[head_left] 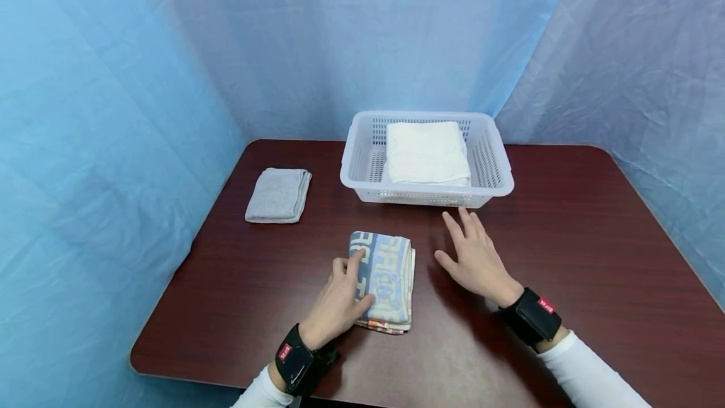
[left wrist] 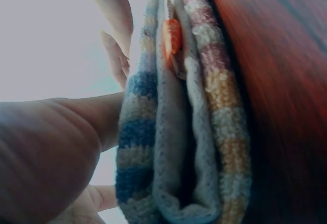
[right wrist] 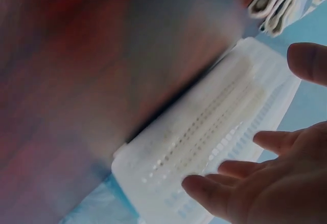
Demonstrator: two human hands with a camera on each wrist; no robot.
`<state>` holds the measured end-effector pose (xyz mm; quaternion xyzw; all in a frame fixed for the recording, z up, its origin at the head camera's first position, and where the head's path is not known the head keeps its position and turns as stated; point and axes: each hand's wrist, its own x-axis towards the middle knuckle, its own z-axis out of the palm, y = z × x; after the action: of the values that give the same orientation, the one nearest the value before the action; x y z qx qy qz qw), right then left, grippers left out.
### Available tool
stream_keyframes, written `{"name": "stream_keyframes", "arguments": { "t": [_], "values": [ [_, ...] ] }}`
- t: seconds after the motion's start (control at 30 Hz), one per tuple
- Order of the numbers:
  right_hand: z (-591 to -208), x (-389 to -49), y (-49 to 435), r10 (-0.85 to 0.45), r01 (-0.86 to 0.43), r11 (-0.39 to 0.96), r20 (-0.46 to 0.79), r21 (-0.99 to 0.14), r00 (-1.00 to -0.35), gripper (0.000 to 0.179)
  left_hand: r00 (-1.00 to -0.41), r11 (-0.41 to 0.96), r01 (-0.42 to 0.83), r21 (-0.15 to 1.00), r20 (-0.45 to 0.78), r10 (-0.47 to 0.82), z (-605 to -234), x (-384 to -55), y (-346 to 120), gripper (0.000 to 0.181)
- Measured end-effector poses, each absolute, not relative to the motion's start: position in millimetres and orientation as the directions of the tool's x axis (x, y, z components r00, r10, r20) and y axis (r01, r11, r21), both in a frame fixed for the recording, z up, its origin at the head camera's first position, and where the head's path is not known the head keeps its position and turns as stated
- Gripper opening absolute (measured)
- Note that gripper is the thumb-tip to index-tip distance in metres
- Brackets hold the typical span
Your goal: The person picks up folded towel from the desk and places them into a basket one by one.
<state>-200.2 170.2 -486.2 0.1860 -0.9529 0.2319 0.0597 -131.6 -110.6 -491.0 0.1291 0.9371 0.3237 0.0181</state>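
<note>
A folded towel with blue lettering lies near the middle of the table's front half. My left hand rests on its left side, with the thumb and fingers on the top layer. Seen edge-on in the left wrist view, the folded towel shows its stacked layers, with blue, white and yellow stripes and an orange tag. To the right of it, my right hand hovers with spread fingers and holds nothing. Just beyond those fingertips stands a white plastic basket, also visible in the right wrist view. Inside it is a folded white towel.
A small folded grey towel lies on the dark red-brown table, left of the basket. Blue curtains hang behind and along both sides of the table.
</note>
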Motion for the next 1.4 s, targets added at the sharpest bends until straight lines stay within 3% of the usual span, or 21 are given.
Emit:
{"name": "stream_keyframes", "arguments": {
  "t": [0.27, 0.63, 1.4],
  "values": [
    [-494.2, -182.2, 153.8, -0.366, -0.383, 0.799, 0.131, -0.463, -0.921, 0.064, -0.966, 0.764, 0.238, 0.600, 0.068, 0.248, -493.0, -133.7, -110.5, 0.082],
    [-496.4, -175.1, 146.8, -0.371, -0.302, 0.796, -0.029, -0.525, -0.928, 0.069, -0.962, 0.759, 0.217, 0.614, 0.003, 0.272, -491.9, -138.5, -109.0, 0.083],
    [-487.1, -176.8, 145.1, -0.473, -0.279, 0.715, -0.149, -0.640, -0.868, 0.072, -0.945, 0.704, 0.235, 0.670, -0.011, 0.326, -495.6, -138.1, -102.8, 0.082]
  ]
}}
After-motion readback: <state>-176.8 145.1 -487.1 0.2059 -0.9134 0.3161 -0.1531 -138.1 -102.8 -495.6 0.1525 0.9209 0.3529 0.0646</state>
